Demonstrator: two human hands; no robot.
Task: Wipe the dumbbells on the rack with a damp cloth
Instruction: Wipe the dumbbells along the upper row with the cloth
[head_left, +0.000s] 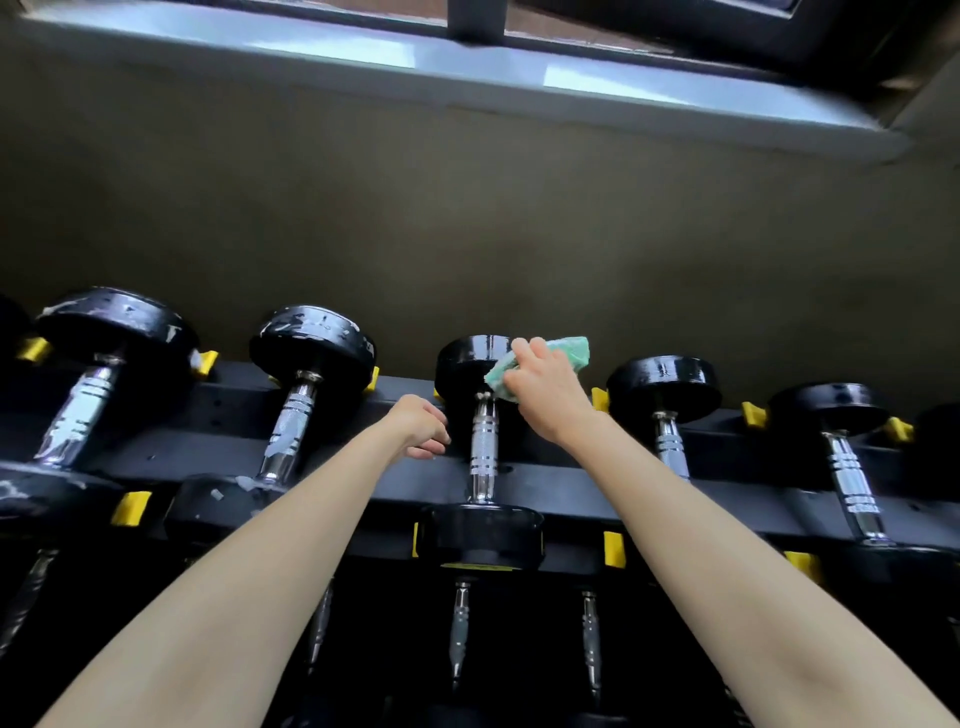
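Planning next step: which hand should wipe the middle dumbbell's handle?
Right. The right hand grips the cloth against the far head, right by the handle; the left hand holds no cloth.

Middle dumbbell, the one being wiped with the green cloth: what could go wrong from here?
1. The right hand presses the green cloth against the far head of the middle dumbbell; a hard push might shift it on the rack.
2. The left hand sits close beside that head, so its fingers could get pinched if the weight moves.
3. A damp cloth may leave the chrome handle slippery.
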